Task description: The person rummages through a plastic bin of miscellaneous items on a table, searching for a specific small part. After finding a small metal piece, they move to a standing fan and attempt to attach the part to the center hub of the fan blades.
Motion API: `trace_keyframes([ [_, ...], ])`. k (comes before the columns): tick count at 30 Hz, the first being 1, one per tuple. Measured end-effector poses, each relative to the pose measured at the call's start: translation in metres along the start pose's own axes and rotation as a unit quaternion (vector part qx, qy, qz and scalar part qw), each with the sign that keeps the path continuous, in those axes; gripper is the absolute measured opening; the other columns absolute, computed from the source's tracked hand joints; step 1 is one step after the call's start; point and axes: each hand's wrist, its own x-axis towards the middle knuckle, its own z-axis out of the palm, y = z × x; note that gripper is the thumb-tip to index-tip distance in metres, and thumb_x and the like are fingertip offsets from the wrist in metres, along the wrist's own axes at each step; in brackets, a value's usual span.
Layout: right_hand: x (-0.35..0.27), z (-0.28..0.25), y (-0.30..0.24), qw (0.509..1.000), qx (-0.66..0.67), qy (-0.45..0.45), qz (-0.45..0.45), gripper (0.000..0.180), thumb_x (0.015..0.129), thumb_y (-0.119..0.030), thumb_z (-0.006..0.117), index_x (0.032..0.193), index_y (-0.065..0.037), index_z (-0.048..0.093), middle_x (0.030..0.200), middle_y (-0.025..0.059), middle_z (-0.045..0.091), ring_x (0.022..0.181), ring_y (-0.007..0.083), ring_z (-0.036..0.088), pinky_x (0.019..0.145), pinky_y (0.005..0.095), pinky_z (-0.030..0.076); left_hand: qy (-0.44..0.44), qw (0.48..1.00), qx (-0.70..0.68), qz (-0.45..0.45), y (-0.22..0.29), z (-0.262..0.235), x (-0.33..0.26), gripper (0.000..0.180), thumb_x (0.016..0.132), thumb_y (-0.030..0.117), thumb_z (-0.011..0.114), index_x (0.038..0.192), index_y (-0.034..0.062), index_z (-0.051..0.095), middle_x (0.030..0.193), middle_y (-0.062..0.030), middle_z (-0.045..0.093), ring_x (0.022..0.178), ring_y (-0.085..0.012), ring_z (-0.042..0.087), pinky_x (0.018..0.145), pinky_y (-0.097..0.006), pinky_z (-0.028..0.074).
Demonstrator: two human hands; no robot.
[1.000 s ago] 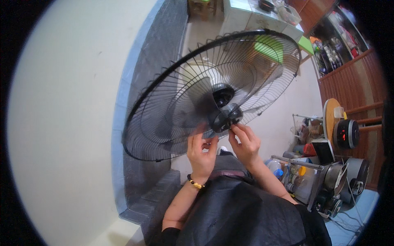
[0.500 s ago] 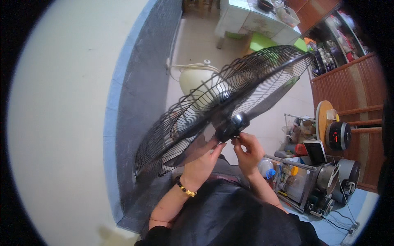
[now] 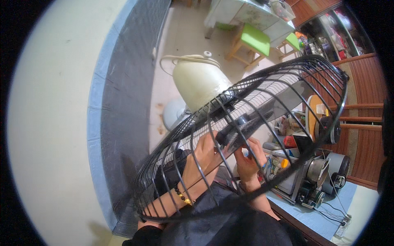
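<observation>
Fan guard has tilted flatter, both hands gripping its hub.

Both hands at the dark hub of a black wire fan guard, tilted steeply: left hand behind the wires, right hand beneath. Beyond, a cream fan motor housing and green stool.

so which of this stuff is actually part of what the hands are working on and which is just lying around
In hand:
- black wire fan guard, tilted, edge toward the camera
- its dark centre hub, with both hands on it
- left hand
- right hand

Lying about:
- cream fan motor housing on the floor
- green stools
- metal pots on the rack
- white table
</observation>
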Motion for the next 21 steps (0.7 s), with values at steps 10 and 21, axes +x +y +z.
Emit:
trace_keyframes([
  [10, -0.006, 0.002, -0.002, 0.999, -0.037, 0.012, 0.017, 0.026, 0.07, 0.002, 0.073, 0.095, -0.001, 0.067, 0.087, 0.0141, 0.069, 0.073, 0.0233, 0.067, 0.066, 0.0306, 0.053, 0.004, 0.997, 0.048, 0.058, -0.008, 0.008, -0.005, 0.031, 0.081, 0.009, 0.068, 0.111, 0.0086, 0.06, 0.103, -0.0113, 0.056, 0.07, -0.0191, 0.064, 0.06, -0.032, 0.056],
  [21, -0.006, 0.013, -0.005, 0.999, 0.007, 0.033, 0.013, 0.03, 0.067, 0.009, 0.07, 0.095, 0.0, 0.065, 0.089, 0.0137, 0.067, 0.073, 0.0215, 0.065, 0.065, 0.029, 0.054, 0.07, 0.995, 0.005, 0.065, -0.008, 0.004, -0.002, 0.039, 0.08, 0.009, 0.07, 0.114, 0.0003, 0.053, 0.101, -0.0149, 0.059, 0.073, -0.0227, 0.066, 0.061, -0.033, 0.055],
])
